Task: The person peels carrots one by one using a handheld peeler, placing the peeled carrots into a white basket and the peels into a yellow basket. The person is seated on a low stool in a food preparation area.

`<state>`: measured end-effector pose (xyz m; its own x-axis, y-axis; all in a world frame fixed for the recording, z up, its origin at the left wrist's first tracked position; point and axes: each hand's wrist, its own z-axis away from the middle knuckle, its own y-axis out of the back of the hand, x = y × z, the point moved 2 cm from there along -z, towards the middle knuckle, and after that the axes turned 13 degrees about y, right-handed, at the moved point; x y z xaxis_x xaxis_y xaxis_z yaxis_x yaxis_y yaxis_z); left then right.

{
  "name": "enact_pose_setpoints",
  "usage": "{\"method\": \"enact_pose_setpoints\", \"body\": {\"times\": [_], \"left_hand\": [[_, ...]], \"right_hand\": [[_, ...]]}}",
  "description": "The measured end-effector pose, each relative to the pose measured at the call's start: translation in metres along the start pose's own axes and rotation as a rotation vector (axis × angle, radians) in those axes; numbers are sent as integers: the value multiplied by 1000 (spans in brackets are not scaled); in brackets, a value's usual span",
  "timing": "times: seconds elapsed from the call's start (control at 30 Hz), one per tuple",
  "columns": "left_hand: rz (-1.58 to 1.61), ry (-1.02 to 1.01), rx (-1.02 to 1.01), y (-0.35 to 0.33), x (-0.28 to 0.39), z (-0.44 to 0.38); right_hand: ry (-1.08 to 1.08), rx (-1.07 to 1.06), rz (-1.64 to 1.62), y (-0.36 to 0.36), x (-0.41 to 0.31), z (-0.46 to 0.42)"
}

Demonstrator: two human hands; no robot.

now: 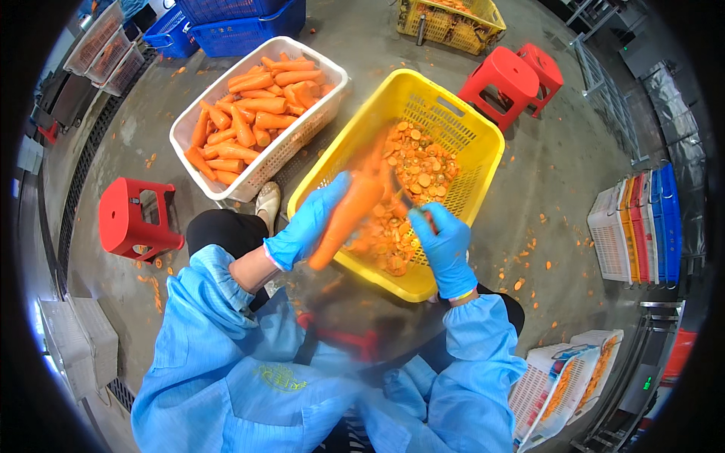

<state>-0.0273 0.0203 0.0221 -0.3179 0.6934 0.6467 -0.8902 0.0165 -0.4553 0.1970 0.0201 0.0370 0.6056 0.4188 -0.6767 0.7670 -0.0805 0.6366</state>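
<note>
My left hand (pixel 308 223), in a blue glove, grips a large orange carrot (pixel 348 212) over the near left side of a yellow plastic crate (pixel 391 287). A knife (pixel 402 195) with a dark blade is in my gloved right hand (pixel 447 246). Its blade points up and left, close to the carrot; a blurred patch hides whether they touch. Cut carrot ends and round slices (pixel 422 161) cover much of the crate's bottom. To the left, a white plastic crate (pixel 300 144) holds many whole carrots (pixel 243 116).
Red plastic stools (pixel 136 218) stand at left and beyond the yellow crate at right (pixel 501 82). Blue crates (pixel 243 37) and another yellow crate (pixel 453 25) are farther off. Stacked crates (pixel 634 226) stand at right. Carrot scraps (pixel 529 246) litter the concrete floor (pixel 504 204).
</note>
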Motion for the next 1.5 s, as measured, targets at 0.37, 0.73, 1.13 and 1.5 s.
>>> {"method": "enact_pose_setpoints", "body": {"times": [0.37,0.73,1.13,1.5], "left_hand": [[45,77,-55,1,-2,-7],[266,213,-458,13,7,-4],[283,127,-119,14,-4,-14],[291,166,-156,9,-5,-14]], "right_hand": [[144,-105,211,-20,-2,0],[-383,-63,-201,4,38,-5],[196,-87,-29,-16,-9,11],[284,-51,300,-13,0,2]]}}
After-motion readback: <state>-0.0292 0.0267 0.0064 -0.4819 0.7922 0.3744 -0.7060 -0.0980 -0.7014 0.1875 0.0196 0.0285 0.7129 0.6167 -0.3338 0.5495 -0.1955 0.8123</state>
